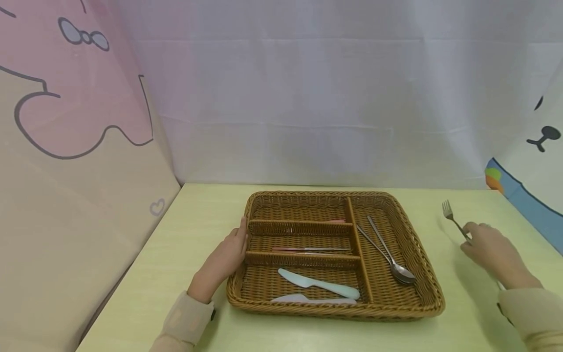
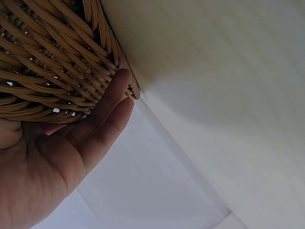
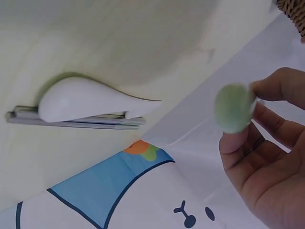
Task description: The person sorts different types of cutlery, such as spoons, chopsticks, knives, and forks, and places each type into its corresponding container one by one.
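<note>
My right hand (image 1: pixel 494 254) pinches a fork (image 1: pixel 447 210) above the table, right of the basket. Its metal tines point away from me. In the right wrist view, a blurred pale green rounded end (image 3: pixel 233 107) shows at the fingertips. My left hand (image 1: pixel 225 259) touches the left side of a brown wicker cutlery basket (image 1: pixel 422 249). Seen from the left wrist, fairly straight fingers (image 2: pixel 107 131) lie along its outer wall; the thumb is mostly hidden. Inside are two spoons (image 1: pixel 402 275) in the right compartment, chopsticks (image 1: pixel 310 249) in the middle, and two knives (image 1: pixel 318 283) in front.
A white spoon (image 3: pixel 86 99) and metal chopsticks (image 3: pixel 71 124) lie on the table near the right hand. Something pink (image 1: pixel 337 221) is partly visible in the basket's back compartment. Printed cloth (image 1: pixel 281 107) hangs behind the pale yellow table (image 1: pixel 211 205).
</note>
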`<state>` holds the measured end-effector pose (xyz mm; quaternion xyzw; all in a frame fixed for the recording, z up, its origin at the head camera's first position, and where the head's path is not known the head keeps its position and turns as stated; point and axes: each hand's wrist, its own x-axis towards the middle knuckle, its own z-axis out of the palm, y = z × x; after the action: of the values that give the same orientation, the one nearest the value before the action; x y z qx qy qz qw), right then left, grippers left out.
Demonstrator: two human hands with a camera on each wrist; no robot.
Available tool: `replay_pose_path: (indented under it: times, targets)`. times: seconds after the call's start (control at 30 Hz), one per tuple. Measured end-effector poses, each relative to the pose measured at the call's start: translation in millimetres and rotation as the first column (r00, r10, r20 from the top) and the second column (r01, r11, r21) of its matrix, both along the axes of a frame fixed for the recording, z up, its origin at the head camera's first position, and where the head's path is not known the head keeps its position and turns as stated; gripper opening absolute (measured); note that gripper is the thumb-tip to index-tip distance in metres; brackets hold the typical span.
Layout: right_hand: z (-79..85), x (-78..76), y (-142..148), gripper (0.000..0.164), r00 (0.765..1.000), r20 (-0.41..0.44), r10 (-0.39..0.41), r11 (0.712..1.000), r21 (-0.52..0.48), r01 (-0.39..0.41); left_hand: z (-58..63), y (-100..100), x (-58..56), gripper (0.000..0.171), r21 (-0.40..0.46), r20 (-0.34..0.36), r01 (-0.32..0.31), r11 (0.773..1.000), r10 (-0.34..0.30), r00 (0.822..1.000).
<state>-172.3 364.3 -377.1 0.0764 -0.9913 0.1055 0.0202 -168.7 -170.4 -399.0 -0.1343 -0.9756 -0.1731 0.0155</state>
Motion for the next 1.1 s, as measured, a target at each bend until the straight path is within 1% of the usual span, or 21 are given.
replay_pose_path:
  times: [0.17,0.27,0.5,0.73,0.97,1.1]
  targets:
    - [11.8,-0.5,-19.2,0.033,0.999,-0.042,0.016,1.0,0.0,-0.016,2.6,0.8,0.4,0.054,0.001,0.008,-0.003,1.0,0.003,1.0]
    - [20.0,-1.1,-32.9,0.031,0.996,-0.083,0.036,0.999,0.011,-0.035,5.0,1.4,1.1,0.054,0.007,0.015,-0.007,1.0,0.007,1.0]
    - [37.4,-0.9,-65.0,0.03,0.989,-0.125,0.075,0.997,0.031,-0.071,5.5,1.7,0.0,0.055,0.009,0.035,-0.018,1.0,0.017,0.999]
    - [47.2,-4.0,-93.7,0.028,0.965,-0.219,0.141,0.989,0.079,-0.126,3.5,1.4,-1.7,0.054,0.0,0.022,-0.004,1.0,0.004,1.0]
    - [53.9,-4.5,-120.2,0.028,0.946,-0.252,0.203,0.974,0.148,-0.17,3.0,0.7,-0.2,0.055,-0.002,0.008,0.003,1.0,-0.003,1.0]
    - [53.9,-7.3,-135.8,0.027,0.93,-0.28,0.238,0.965,0.172,-0.195,3.0,0.0,1.2,0.055,-0.003,0.007,0.001,1.0,-0.001,1.0]
